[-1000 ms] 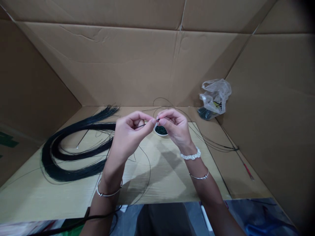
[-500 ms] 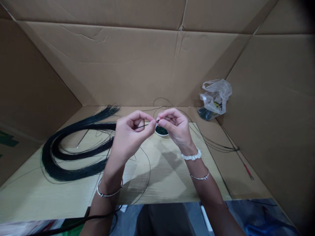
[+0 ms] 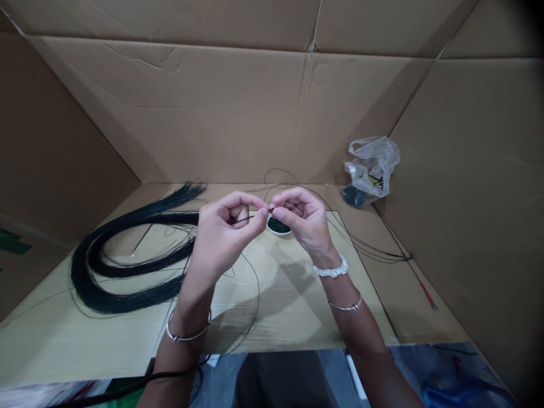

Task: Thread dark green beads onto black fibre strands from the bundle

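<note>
Farthest to my left lies the coiled bundle of long black wires (image 3: 106, 303) on the pale board (image 3: 289, 306), with a thin metal rod (image 3: 142, 238) just beside its upper loop. Over the last moment my left hand (image 3: 223, 226) has eased a little closer to my right, its fingers curled and its thumb and forefinger pinching a thin black wire (image 3: 246, 218) that runs across toward the other hand. A silver bangle (image 3: 188, 334) sits on that wrist, and both forearms angle up from the bottom of the view. The wire's tip now meets my right hand (image 3: 302, 218), pinched between thumb and forefinger; something tiny shows there, but I cannot tell what. Just below the pinch sits a small white dish (image 3: 278, 233) of dark green beads (image 3: 278, 225), touched by neither hand. My right wrist wears a white bracelet (image 3: 330, 268) and a thin bangle (image 3: 344, 307); farther right lie loose black wires (image 3: 382, 255) and a clear plastic bag (image 3: 372, 164).
</note>
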Action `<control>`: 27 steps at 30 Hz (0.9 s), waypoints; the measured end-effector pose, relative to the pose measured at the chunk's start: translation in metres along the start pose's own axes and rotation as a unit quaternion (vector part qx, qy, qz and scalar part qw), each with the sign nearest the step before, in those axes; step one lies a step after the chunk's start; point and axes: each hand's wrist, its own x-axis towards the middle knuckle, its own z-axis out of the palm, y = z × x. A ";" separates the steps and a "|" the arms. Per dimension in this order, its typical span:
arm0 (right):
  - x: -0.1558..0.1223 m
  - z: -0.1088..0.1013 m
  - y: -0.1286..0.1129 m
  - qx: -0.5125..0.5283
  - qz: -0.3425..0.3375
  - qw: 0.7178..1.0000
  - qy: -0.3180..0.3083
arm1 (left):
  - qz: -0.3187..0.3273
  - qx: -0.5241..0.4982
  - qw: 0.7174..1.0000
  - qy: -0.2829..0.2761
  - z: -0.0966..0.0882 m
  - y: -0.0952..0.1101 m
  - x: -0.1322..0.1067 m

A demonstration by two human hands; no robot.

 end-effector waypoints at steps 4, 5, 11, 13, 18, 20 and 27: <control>0.000 0.001 -0.001 -0.011 0.014 1.000 0.006 | -0.010 0.001 1.000 0.007 0.001 0.002 0.000; -0.001 0.001 -0.001 -0.010 0.016 1.000 0.007 | -0.012 0.000 1.000 0.008 0.001 0.002 0.000; 0.000 0.003 0.001 0.034 0.011 0.999 0.014 | -0.021 -0.011 0.999 0.021 0.002 0.001 0.000; 0.000 0.003 0.002 0.036 0.024 0.999 0.021 | -0.024 -0.016 0.999 0.023 0.002 0.001 0.001; 0.001 0.005 0.003 0.051 0.042 0.997 0.026 | -0.027 -0.025 0.999 0.026 0.005 0.003 0.001; 0.001 0.006 0.004 0.060 0.046 0.997 0.026 | -0.029 -0.026 0.999 0.031 0.005 0.003 0.001; 0.002 0.006 0.007 0.066 0.061 0.996 0.029 | -0.027 -0.026 0.999 0.035 0.006 0.002 0.002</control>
